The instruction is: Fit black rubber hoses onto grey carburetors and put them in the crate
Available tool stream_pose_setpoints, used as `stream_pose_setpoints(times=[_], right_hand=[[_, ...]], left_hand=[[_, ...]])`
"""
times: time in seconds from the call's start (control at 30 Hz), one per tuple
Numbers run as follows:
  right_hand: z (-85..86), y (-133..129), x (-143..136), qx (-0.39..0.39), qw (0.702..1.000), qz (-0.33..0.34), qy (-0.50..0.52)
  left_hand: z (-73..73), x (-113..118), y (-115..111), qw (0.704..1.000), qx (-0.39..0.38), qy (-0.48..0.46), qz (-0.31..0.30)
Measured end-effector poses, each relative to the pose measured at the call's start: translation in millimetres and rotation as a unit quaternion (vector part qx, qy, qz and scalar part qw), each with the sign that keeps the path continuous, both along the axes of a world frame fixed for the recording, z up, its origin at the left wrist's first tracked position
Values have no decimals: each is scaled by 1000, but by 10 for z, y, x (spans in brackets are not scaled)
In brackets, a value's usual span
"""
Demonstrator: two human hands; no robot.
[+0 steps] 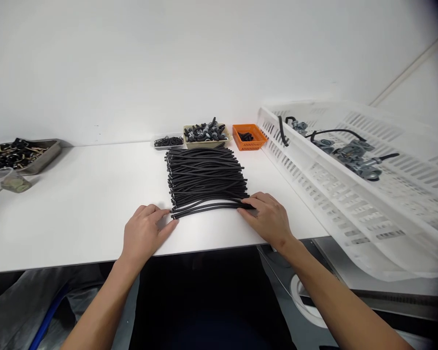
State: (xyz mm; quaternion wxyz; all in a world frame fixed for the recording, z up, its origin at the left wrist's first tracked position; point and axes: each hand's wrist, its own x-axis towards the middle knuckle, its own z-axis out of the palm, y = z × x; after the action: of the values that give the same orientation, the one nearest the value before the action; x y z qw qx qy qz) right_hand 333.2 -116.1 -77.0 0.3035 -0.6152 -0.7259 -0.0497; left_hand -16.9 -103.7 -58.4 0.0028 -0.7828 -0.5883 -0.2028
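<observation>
Pinched by right hand, black tubes, left hand at opposite ends

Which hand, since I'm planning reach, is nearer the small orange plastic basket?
Right. The right hand is almost straight in front of the small orange plastic basket; the left hand is farther off, well to its left.

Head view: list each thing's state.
Black cords: piled, front ones bowed
Left hand: at front cords' left ends
Right hand: on front cords' right ends
Orange basket: open, partly filled
Cream tray: open, heaped
White dish: open, filled
White crate: open, partly filled
Metal tray: open, heaped
</observation>
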Motion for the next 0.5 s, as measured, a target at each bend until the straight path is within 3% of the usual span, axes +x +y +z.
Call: stream_pose_setpoints(times=[0.3, 0.5], right_hand=[[79, -9, 125, -55, 996, -66, 7], [112, -32, 146, -103, 992, -73, 11]], left_hand=[[-6, 29, -12, 999, 25, 4, -22], [-23, 28, -10, 998, 50, 0, -30]])
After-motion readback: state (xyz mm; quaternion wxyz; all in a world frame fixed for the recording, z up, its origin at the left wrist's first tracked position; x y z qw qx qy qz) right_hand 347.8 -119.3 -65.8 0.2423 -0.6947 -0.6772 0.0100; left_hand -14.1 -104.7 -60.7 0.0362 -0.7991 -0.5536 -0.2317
